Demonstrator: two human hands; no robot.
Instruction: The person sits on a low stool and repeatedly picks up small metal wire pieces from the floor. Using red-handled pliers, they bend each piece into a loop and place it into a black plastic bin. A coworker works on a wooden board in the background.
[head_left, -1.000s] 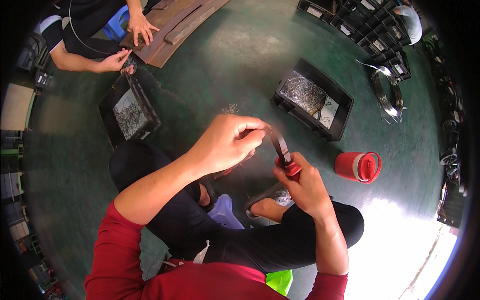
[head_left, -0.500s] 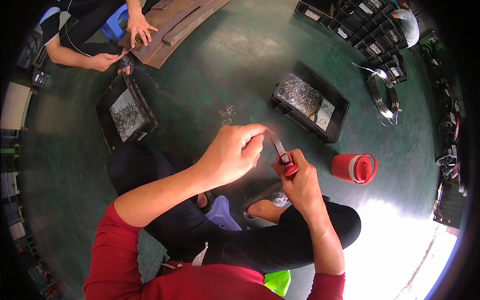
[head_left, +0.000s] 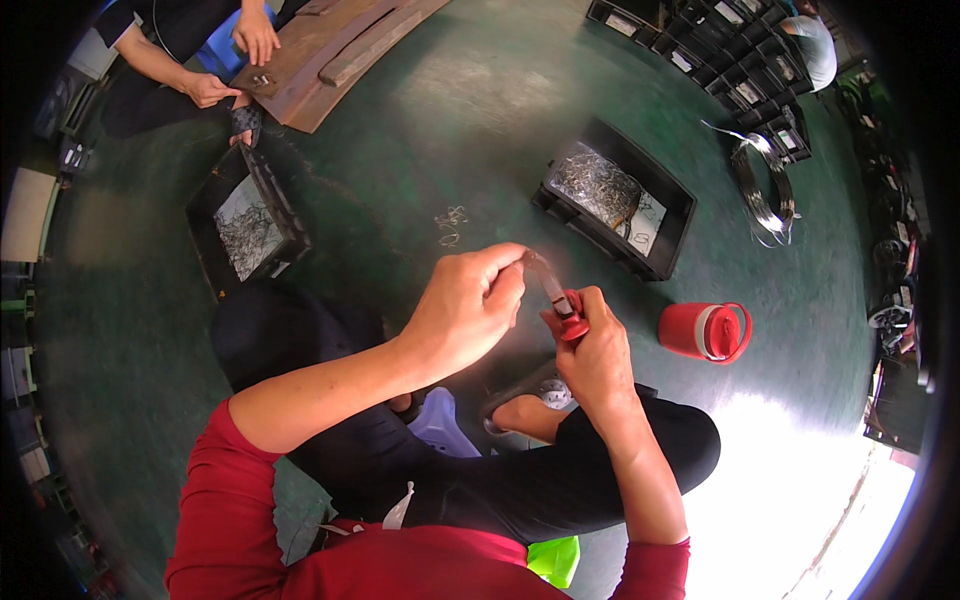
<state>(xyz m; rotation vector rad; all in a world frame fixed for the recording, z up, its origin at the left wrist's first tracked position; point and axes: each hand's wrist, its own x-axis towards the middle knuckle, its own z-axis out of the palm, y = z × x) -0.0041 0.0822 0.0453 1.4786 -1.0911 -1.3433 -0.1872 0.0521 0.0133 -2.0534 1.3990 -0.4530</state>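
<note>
In front of me, my right hand (head_left: 593, 352) is closed round the red grip of a hand tool (head_left: 570, 322). A narrow, curved metal part (head_left: 545, 278) runs from that grip up and left; I cannot tell what kind of tool it is. My left hand (head_left: 465, 305) is closed in a pinch, index finger stretched forward. Its fingertips meet the far end of the metal part, and whatever they pinch is too small or hidden. On the floor beyond lie several thin wire rings (head_left: 451, 226).
Black crates holding wire pieces stand ahead right (head_left: 675, 230) and left (head_left: 290, 215). A red jug (head_left: 690, 330) stands right, with a wire coil (head_left: 765, 190) farther off. A co-worker's hands (head_left: 257, 38) are at brown boards (head_left: 310, 75). Black crates (head_left: 735, 60) are stacked far right.
My hands have barely moved; the right hand and the tool sit slightly higher and more left. The co-worker's upper hand has lifted from the board's edge.
</note>
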